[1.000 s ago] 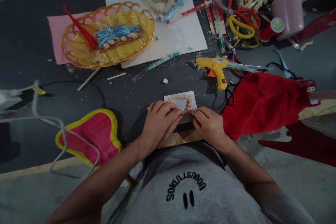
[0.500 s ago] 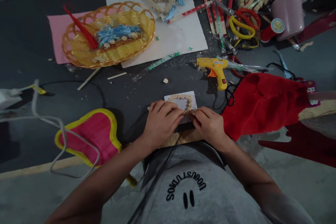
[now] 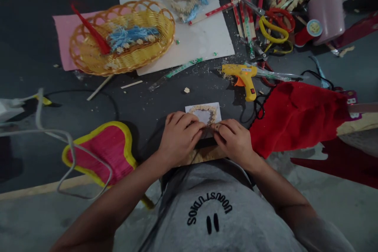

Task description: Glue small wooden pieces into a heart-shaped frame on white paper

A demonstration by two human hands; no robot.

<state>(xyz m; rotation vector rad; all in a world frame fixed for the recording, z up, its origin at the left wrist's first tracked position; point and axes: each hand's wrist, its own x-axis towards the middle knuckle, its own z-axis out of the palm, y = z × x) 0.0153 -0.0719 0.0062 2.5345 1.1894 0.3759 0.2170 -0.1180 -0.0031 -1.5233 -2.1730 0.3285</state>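
Note:
A curved strand of small pale wooden pieces [image 3: 211, 111] lies over a small white card [image 3: 217, 106] at the table's front edge. On the strand's left side, my left hand [image 3: 182, 132] is closed, thumb and fingertips pinched together at its near end. From the right, my right hand [image 3: 233, 138] pinches the other near end; a small bit shows between its fingertips. The fingertips of both hands almost meet. My fingers cover part of the strand, and whatever joins its ends is too small to make out.
Beyond my hands lie a yellow glue gun [image 3: 239, 71], a loose wooden piece [image 3: 186, 90] and a wicker basket [image 3: 165, 47] with tassels. Red cloth [image 3: 298, 114] lies right; a pink heart-shaped panel [image 3: 103, 153] and white cable [image 3: 71, 141] left. Scissors [image 3: 274, 31] rest at back right.
My left hand has shifted slightly left, and its fingertips sit a little farther from the right ones. The right hand and the strand stay nearly in place.

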